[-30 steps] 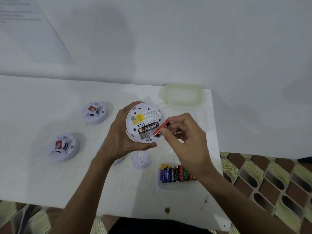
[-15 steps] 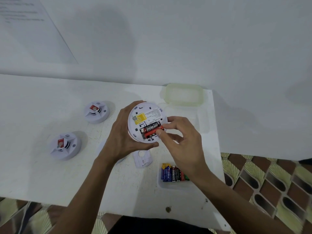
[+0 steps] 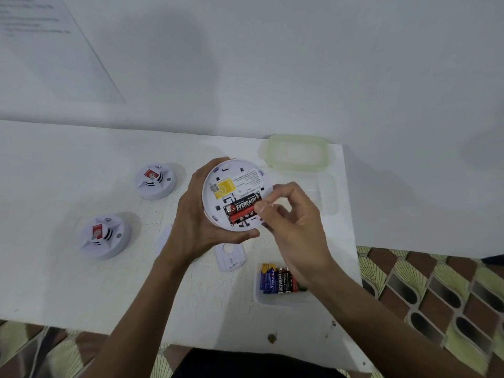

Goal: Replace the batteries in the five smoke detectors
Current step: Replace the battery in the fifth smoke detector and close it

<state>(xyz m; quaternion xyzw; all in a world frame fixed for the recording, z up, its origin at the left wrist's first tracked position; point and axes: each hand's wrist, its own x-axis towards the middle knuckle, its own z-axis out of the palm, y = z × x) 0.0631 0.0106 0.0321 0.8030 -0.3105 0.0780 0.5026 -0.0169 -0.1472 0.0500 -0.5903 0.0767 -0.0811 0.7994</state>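
Observation:
My left hand [image 3: 196, 222] grips a round white smoke detector [image 3: 231, 181] tilted with its back toward me, above the white table [image 3: 68, 290]. Its open compartment holds a black Eveready battery [image 3: 245, 204] and a red battery [image 3: 242, 215] below it. My right hand [image 3: 294, 227] pinches the red battery's right end with thumb and curled fingers, pressing it into the slot. A small white battery cover [image 3: 230, 256] lies on the table under the detector.
Two more smoke detectors [image 3: 155, 181] [image 3: 105, 236] sit at the left. A clear tray with several batteries [image 3: 275, 279] lies by my right wrist. A pale green container lid [image 3: 296, 155] rests at the back right corner. The table's right edge is close.
My right hand brought the red battery from beside the detector down into the compartment, below the black one. The left hand kept holding the detector.

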